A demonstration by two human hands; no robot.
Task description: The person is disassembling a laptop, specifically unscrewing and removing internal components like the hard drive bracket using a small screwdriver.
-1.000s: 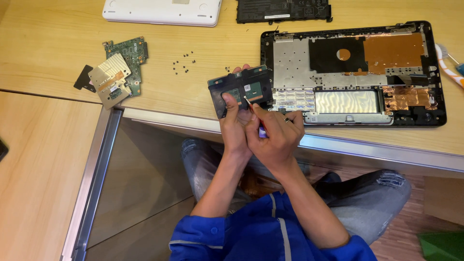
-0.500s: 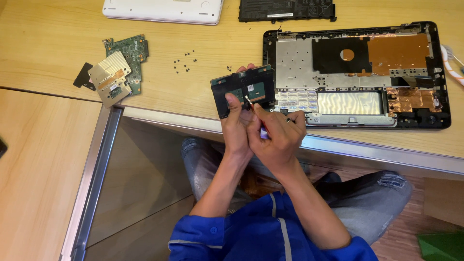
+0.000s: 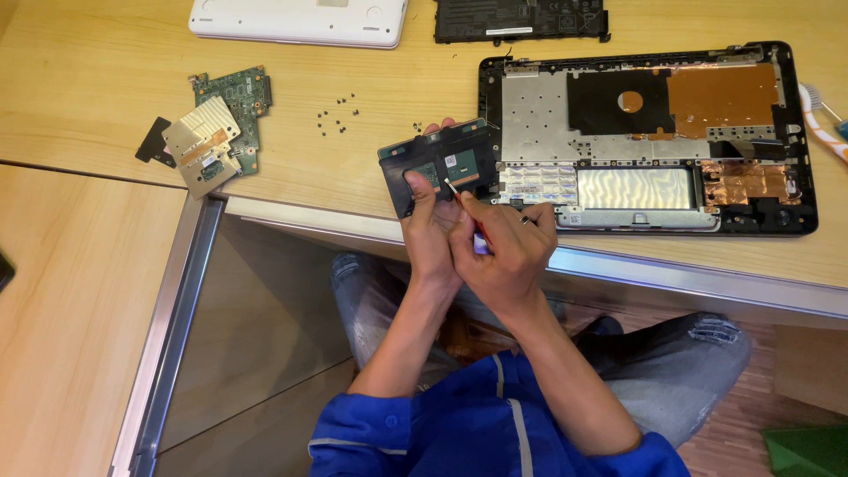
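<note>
Little has moved since the earlier frames: both hands remain locked together over the same dark panel (image 3: 442, 163), which sits a touch farther from the laptop shell than before, and the tool tip rests on the same spot. That panel is a flat, black, roughly rectangular plate, tilted so its left end dips lower, with a small green circuit patch and a copper-coloured strip near its middle. It is held above the front edge of the wooden desk (image 3: 106, 71), just beside the lower left corner of the opened laptop shell (image 3: 645, 132). The left hand (image 3: 428, 230) grips the plate from below, thumb pressed on its face and fingertips showing past its top edge. The right hand (image 3: 508, 252) is closed around a thin screwdriver (image 3: 459, 196) whose pale tip touches the green patch. The shell lies face down, showing a silver metal sheet, black film, copper foil and a shiny strip. Loose small screws (image 3: 338, 113) are scattered on the desk to the left, well apart from the hands. Farther left lies a green circuit board (image 3: 231, 93) with a pale metal heat plate (image 3: 199, 141) over it. At the top edge sit a white device (image 3: 300, 22) and a flat black battery (image 3: 521, 19).
</note>
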